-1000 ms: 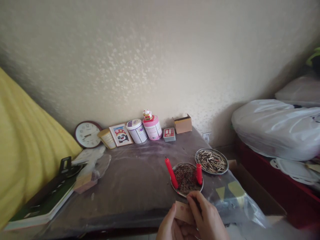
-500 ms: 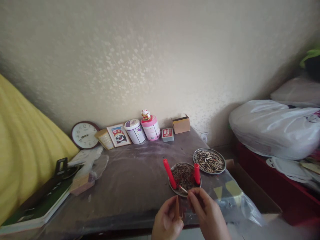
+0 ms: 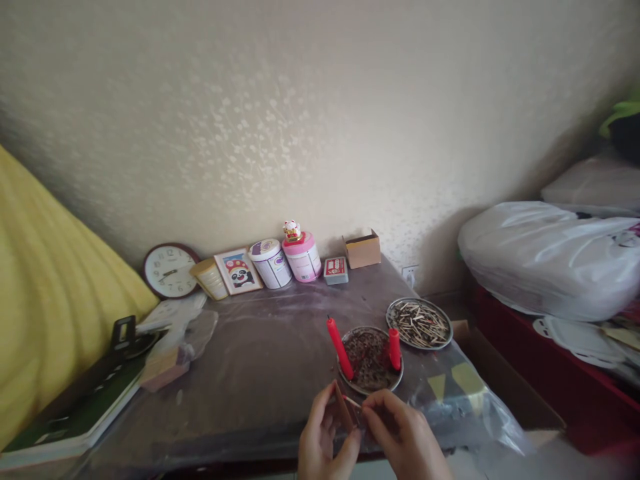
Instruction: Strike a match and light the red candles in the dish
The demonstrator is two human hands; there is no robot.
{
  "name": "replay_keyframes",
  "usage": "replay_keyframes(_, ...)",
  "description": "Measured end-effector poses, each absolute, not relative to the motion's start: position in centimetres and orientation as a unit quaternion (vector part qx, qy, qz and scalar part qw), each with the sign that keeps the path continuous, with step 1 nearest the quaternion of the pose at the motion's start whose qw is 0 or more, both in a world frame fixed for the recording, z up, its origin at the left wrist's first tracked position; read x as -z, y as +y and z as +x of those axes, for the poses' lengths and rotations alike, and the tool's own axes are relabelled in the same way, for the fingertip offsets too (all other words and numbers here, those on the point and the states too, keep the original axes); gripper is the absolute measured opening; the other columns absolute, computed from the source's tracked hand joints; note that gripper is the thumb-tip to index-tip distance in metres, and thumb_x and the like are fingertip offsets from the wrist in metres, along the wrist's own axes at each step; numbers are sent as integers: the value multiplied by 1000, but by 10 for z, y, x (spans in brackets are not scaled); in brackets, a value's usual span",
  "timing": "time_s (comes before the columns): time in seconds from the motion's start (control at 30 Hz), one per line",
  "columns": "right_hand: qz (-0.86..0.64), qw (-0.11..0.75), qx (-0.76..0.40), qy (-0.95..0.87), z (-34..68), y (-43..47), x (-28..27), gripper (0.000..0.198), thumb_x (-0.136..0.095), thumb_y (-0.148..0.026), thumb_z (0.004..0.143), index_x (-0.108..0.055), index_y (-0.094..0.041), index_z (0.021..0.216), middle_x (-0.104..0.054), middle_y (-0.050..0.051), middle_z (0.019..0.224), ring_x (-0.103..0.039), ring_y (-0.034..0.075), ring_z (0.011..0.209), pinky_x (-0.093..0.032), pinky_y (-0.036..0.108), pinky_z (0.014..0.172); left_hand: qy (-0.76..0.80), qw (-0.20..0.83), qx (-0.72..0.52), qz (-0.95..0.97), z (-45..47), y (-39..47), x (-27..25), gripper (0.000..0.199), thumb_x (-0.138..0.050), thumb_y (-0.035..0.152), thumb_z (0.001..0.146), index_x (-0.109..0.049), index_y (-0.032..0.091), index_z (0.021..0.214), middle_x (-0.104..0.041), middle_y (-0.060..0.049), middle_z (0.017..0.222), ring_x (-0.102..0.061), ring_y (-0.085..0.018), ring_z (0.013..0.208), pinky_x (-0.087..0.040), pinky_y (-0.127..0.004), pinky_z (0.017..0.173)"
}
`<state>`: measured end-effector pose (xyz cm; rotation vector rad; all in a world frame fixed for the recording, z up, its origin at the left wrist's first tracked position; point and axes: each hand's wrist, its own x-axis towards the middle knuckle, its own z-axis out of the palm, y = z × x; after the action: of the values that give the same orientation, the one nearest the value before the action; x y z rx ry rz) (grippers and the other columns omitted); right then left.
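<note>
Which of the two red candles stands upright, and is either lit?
The shorter right candle stands nearly upright; the taller left candle leans left. No flame shows on either.

Only the wall clock (image 3: pixel 170 271) shows readable hour numerals on its dial

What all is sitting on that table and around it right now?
matchbox: one, brown, held at the table's near edge
match: one, pale stick, against the matchbox
candles: two, red, standing in the near dish, the left one leaning
near dish: one, metal, dark bits inside
far dish: one, metal, full of matchsticks
clock: one, brown rim, against the wall
panda picture: one, framed, by the wall
tubs: two, white and pink, a cat figurine on the pink one
cardboard box: one, brown, by the wall
table: one, dark, under clear plastic
left hand: fingers hold the matchbox
right hand: fingers pinch the match
</note>
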<state>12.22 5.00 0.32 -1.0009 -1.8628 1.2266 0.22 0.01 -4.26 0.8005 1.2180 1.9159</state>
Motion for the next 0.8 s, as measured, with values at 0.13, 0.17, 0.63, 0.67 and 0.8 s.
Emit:
replay_keyframes(0.13,-373,355,-480,-710,124,49,-5,20,-46,-36,87,-56,-19,82,-58,-1,65,-50,13,57,-40,21,53,474,373,-729,324,-2,0,41,57,-74,33,68,-54,11,117,-66,-20,110,-64,-26,93,-49,-35,82)
replay_keyframes(0.17,-372,363,-484,-704,125,49,-5,20,-45,-36,88,-55,-19,83,-55,-2,64,-47,13,55,-38,21,52,475,374,-729,320,-3,0,41,57,-74,34,68,-54,11,116,-66,-20,109,-64,-26,94,-49,-35,82)
replay_keyframes(0.63,-371,314,-605,-631,121,50,1,32,-59,-45,79,-65,-13,80,-63,4,70,-58,18,65,-49,25,56,593,152,-681,401,6,-3,45,53,-73,18,59,-64,21,112,-59,-12,116,-57,-31,106,-44,-37,90)
replay_keyframes(0.67,-373,313,-618,-617,120,51,1,33,-59,-46,78,-65,-13,79,-62,4,70,-58,18,64,-49,25,56,593,154,-680,403,6,-3,46,56,-73,17,58,-63,22,113,-59,-12,117,-57,-31,104,-45,-37,90)
replay_keyframes(0.8,-375,307,-677,-554,121,52,-6,38,-63,-51,73,-63,-13,75,-55,1,65,-52,15,59,-47,25,54,593,163,-667,421,4,-5,50,62,-73,12,56,-59,24,116,-58,-11,119,-58,-30,104,-44,-38,89)
